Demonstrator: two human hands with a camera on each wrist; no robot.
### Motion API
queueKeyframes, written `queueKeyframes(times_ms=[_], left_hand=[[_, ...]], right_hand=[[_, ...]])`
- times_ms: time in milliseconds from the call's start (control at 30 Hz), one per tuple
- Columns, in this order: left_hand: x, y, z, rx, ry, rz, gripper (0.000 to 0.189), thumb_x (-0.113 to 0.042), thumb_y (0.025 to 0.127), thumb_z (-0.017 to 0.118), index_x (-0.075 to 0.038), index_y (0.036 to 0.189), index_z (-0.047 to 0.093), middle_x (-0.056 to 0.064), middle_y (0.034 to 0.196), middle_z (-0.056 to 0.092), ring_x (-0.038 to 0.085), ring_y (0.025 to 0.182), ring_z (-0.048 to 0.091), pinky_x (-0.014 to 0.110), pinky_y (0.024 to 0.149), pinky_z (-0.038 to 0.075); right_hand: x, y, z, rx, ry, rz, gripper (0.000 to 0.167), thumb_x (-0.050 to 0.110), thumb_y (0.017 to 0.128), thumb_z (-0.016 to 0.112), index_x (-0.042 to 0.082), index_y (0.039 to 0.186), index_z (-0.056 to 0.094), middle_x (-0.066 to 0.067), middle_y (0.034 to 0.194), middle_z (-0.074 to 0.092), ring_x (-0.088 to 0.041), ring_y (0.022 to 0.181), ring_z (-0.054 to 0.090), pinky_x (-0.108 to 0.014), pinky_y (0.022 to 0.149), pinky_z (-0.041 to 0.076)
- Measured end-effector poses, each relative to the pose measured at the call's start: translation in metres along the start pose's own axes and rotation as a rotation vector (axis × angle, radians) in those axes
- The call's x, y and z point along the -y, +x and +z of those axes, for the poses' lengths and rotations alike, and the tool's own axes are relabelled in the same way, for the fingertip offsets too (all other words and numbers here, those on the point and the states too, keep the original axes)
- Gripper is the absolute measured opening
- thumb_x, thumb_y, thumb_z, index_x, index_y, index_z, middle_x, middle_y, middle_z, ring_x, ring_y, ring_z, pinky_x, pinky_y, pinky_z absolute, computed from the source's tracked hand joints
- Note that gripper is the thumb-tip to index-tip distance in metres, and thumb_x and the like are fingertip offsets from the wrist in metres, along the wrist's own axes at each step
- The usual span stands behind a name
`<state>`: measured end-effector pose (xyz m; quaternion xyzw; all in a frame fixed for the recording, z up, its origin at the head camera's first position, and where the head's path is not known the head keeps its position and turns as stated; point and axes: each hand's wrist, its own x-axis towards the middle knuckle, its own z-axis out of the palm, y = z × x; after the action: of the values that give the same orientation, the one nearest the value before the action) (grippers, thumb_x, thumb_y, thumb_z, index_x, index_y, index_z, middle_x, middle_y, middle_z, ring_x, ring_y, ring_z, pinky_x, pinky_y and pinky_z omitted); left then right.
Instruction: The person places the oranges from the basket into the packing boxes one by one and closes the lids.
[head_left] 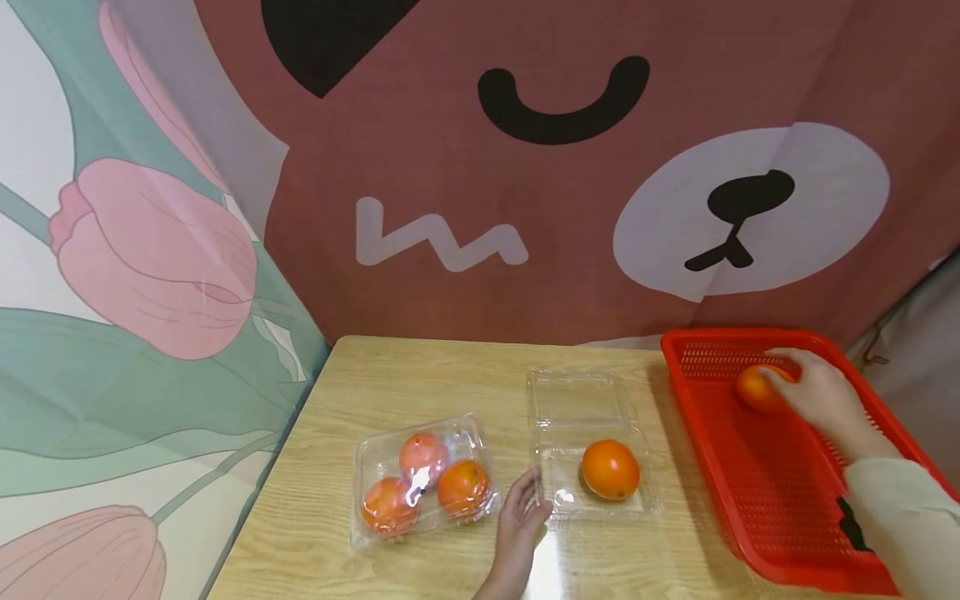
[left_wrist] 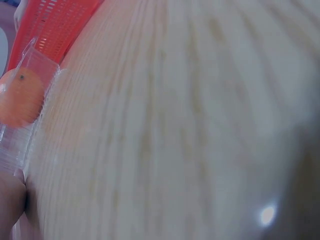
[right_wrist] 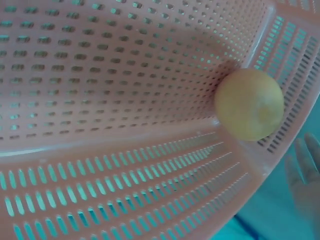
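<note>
My left hand [head_left: 517, 529] touches the near left edge of an open clear plastic clamshell box [head_left: 558, 471], its fingers loosely bent. One orange [head_left: 611, 470] sits in that box. In the left wrist view, part of the left hand [left_wrist: 11, 202] shows beside the same box. Inside a red plastic basket [head_left: 701, 458], my right hand [head_left: 821, 396] holds an orange [head_left: 752, 390], thumb across its front and fingers over its far side. The right wrist view shows this orange [right_wrist: 250, 104] in the basket's corner; a blurred hand is at that view's right edge.
A closed clear clamshell [head_left: 367, 475] with three oranges lies to the left on the wooden table [head_left: 300, 500]. The open box's lid [head_left: 577, 396] lies back toward the curtain. A bear-patterned curtain [head_left: 450, 308] hangs behind the table.
</note>
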<state>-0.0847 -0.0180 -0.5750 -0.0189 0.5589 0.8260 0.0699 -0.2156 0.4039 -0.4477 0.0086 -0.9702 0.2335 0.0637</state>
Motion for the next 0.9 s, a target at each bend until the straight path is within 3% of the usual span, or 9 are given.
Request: queueKeyframes(times_ms=[67, 300, 400, 633, 900], left_hand=[[-0.001, 0.0, 0.0, 0.0, 0.006, -0.002, 0.052, -0.006, 0.098, 0.057, 0.005, 0.145, 0.038, 0.024, 0.149, 0.04, 0.04, 0.136, 0.038, 0.043, 0.107, 0.038], [0.0, 0.0, -0.001, -0.001, -0.005, -0.003, 0.053, -0.006, 0.097, 0.059, 0.005, 0.145, 0.038, 0.024, 0.149, 0.04, 0.039, 0.136, 0.038, 0.039, 0.106, 0.039], [0.0, 0.0, -0.001, 0.001, -0.002, -0.004, 0.053, -0.007, 0.098, 0.058, 0.005, 0.145, 0.038, 0.025, 0.15, 0.039, 0.04, 0.136, 0.037, 0.044, 0.108, 0.037], [-0.001, -0.003, 0.0, -0.002, 0.008, -0.016, 0.054, -0.008, 0.098, 0.059, 0.005, 0.146, 0.037, 0.025, 0.151, 0.037, 0.041, 0.139, 0.034, 0.05, 0.113, 0.034], [-0.003, -0.002, 0.0, 0.015, 0.0, -0.015, 0.053, -0.009, 0.1, 0.056, 0.005, 0.147, 0.035, 0.025, 0.152, 0.035, 0.041, 0.139, 0.033, 0.055, 0.114, 0.03]], right_hand=[[-0.003, 0.001, 0.0, 0.005, 0.002, 0.021, 0.049, 0.029, 0.1, 0.058, -0.009, 0.13, 0.049, -0.038, 0.128, 0.047, -0.055, 0.106, 0.047, -0.074, 0.087, 0.038], [-0.012, 0.003, 0.002, 0.021, 0.036, 0.101, 0.057, 0.036, 0.102, 0.054, -0.011, 0.132, 0.046, -0.041, 0.129, 0.044, -0.057, 0.106, 0.045, -0.074, 0.086, 0.038], [-0.017, 0.004, 0.004, 0.035, 0.058, 0.131, 0.061, 0.039, 0.102, 0.053, -0.013, 0.133, 0.044, -0.042, 0.129, 0.043, -0.056, 0.104, 0.046, -0.073, 0.084, 0.04], [-0.028, 0.005, 0.013, 0.036, 0.054, 0.143, 0.064, 0.04, 0.101, 0.054, -0.017, 0.13, 0.044, -0.042, 0.117, 0.05, -0.043, 0.082, 0.052, -0.06, 0.071, 0.048], [-0.032, 0.005, 0.02, 0.046, 0.092, 0.198, 0.07, 0.038, 0.103, 0.05, -0.022, 0.135, 0.033, -0.048, 0.126, 0.038, -0.057, 0.099, 0.046, -0.07, 0.084, 0.041]])
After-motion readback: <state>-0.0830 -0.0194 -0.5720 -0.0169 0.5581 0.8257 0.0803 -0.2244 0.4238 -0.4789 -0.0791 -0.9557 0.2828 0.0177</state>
